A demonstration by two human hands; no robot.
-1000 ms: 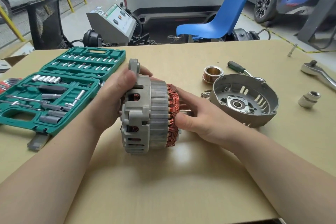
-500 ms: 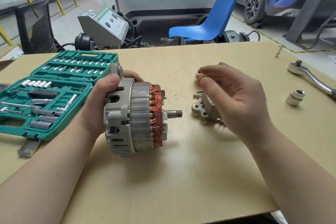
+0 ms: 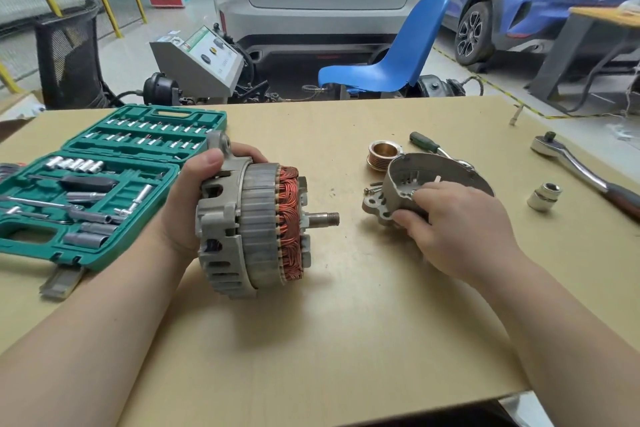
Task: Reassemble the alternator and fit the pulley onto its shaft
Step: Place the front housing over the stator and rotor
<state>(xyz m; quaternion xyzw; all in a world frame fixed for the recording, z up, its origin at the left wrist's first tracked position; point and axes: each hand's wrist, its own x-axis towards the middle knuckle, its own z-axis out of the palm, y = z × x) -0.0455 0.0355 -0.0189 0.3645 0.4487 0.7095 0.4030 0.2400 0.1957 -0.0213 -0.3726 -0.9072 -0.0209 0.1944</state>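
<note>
While gripped at its rear housing by the left hand (image 3: 194,204), alternator body (image 3: 256,229) stands on edge on the table (image 3: 346,340), left of centre. Fingers curled over the top of the housing, thumb laid against the near face. Copper stator windings (image 3: 289,218) exposed on the right-hand side. Threaded rotor shaft (image 3: 323,218) projecting to the right, bare, nothing fitted on it.

Far left: open green socket set case (image 3: 104,184) lying flat, sockets and bits seated in its trays, touching nothing else.

Right of the shaft, apart from it: front end cover (image 3: 401,184), tilted up off the table with its open side facing left and upward. Held by the right hand (image 3: 460,225), fingertips hooked over the near rim and thumb pressed under the mounting lug. Loose bolts (image 3: 372,188) lying just beside the cover's left edge.

Behind the cover: grooved pulley (image 3: 382,154) resting flat, bore up, near the cover's far rim. Green-handled screwdriver (image 3: 427,144) lying just behind the cover, tip end hidden by it.

Further right, well apart from the cover: single loose socket (image 3: 544,197) standing upright. Ratchet wrench (image 3: 581,168) lying diagonally near the right edge, head toward the far side, handle running off the frame.
</note>
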